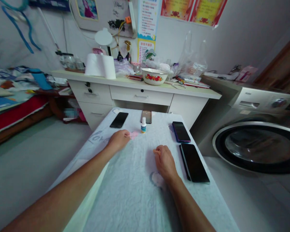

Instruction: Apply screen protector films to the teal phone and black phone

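My left hand is closed at the fingertips on a small, thin pink cloth, which lies against the covered table just left of a little white spray bottle. The bottle stands upright and has a blue and yellow label. My right hand is curled shut over the middle of the table; whatever it may hold is hidden by the fingers. Farther up the table are a black phone on the left and a brownish phone case behind the bottle.
To the right of my right hand lie a phone with a blue-purple edge and a larger black phone. A pale cloth covers the table. A white desk bearing an enamel bowl stands behind; a washing machine is right.
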`<control>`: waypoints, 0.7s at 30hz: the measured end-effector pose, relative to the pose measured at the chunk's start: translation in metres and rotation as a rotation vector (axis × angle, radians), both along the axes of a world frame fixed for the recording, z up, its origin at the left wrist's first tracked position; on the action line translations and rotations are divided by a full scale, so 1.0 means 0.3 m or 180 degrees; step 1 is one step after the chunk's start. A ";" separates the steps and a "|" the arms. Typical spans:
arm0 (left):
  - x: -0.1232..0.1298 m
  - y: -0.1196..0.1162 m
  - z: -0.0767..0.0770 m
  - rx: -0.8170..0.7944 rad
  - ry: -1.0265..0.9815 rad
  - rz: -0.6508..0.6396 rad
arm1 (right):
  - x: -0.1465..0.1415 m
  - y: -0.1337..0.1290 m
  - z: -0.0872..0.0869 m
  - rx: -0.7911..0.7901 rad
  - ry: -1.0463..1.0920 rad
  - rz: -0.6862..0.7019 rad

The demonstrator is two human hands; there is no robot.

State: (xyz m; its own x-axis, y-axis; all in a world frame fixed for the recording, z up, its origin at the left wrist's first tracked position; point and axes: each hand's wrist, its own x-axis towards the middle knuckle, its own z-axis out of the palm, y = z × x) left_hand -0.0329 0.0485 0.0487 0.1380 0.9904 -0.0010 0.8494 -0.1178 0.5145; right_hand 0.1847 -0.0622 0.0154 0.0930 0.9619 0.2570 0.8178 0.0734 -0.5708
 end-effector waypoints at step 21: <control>-0.085 0.287 -0.106 0.0022 0.0724 0.1805 | -0.011 -0.025 0.002 -0.0359 -0.1160 -0.0109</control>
